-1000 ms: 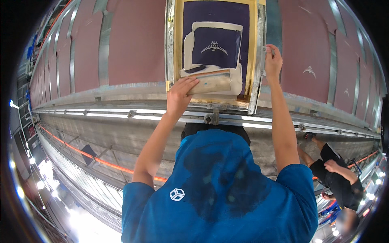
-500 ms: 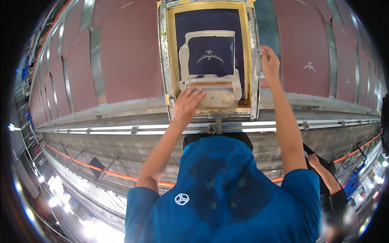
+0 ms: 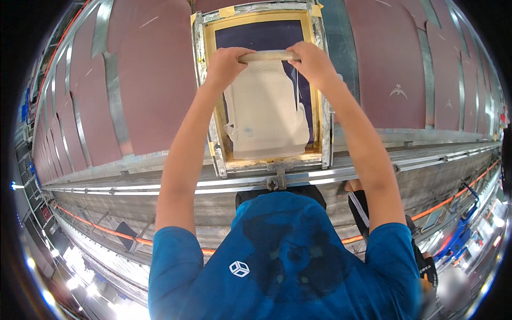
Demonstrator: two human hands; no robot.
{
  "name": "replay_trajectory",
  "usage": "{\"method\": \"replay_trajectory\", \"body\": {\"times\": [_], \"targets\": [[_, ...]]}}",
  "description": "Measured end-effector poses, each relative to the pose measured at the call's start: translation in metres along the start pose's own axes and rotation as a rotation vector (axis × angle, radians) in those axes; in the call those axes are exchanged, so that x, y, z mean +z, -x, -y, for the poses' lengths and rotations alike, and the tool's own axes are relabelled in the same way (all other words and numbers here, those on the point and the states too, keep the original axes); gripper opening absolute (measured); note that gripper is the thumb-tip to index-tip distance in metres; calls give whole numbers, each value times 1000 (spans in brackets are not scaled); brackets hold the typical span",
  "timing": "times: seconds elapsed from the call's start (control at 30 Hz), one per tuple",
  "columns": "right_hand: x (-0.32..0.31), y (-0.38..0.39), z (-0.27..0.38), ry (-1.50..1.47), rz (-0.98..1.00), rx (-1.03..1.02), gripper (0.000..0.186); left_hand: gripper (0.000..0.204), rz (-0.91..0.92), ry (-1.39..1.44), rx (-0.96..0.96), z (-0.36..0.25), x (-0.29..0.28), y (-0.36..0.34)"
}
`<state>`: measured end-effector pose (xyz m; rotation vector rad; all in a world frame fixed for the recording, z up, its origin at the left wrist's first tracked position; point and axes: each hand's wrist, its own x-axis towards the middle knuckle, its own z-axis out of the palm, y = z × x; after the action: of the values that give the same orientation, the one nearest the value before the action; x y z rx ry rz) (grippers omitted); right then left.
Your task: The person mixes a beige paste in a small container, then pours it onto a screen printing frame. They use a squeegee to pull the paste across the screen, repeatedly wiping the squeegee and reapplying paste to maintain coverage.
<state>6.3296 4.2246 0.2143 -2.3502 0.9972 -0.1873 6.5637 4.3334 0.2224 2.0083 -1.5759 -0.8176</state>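
A squeegee (image 3: 269, 55) spans the upper part of a screen-printing frame (image 3: 207, 120). My left hand (image 3: 226, 66) is closed on the squeegee's left end. At its right end, my right hand (image 3: 316, 65) grips it too. Smooth beige ink (image 3: 266, 114) covers most of the mesh between the squeegee and the frame's near side. Beyond the squeegee the mesh (image 3: 258, 34) shows dark purple, and a strip of it also shows at the right. Yellow tape (image 3: 226, 12) lines the frame. The squeegee's blade edge is hidden from view.
Maroon panels (image 3: 157, 85) lie along the long table on both sides; one to the right bears a pale crest print (image 3: 398, 92). A metal rail (image 3: 341, 175) runs along the near table edge. Another person's dark-clothed leg (image 3: 358, 212) is close at my right.
My right hand has left the frame's right side and now holds the squeegee with my left. The squeegee has moved to the far end, and ink now covers the crest design.
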Motion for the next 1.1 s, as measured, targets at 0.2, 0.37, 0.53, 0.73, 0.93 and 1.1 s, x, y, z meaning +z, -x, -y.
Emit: {"method": "replay_trajectory", "body": {"times": [0.2,0.37,0.53,0.73,0.93,1.1], "targets": [[48,94,8,-79,-159,-85,42,44,12,-203,41,3,41,71],[54,180,45,-141,-57,-44,42,48,-104,-128,244,7,76,166],[24,157,-14,-209,-274,107,36,50,-103,-123,210,-6,73,184],[31,91,-80,-480,-409,535,26,55,-84,-124,227,-7,75,184],[3,92,-36,-394,-533,463,24,55,-238,-30,278,-2,75,219],[13,82,62,-523,-534,414,24,59,-320,-39,257,34,27,254]]}}
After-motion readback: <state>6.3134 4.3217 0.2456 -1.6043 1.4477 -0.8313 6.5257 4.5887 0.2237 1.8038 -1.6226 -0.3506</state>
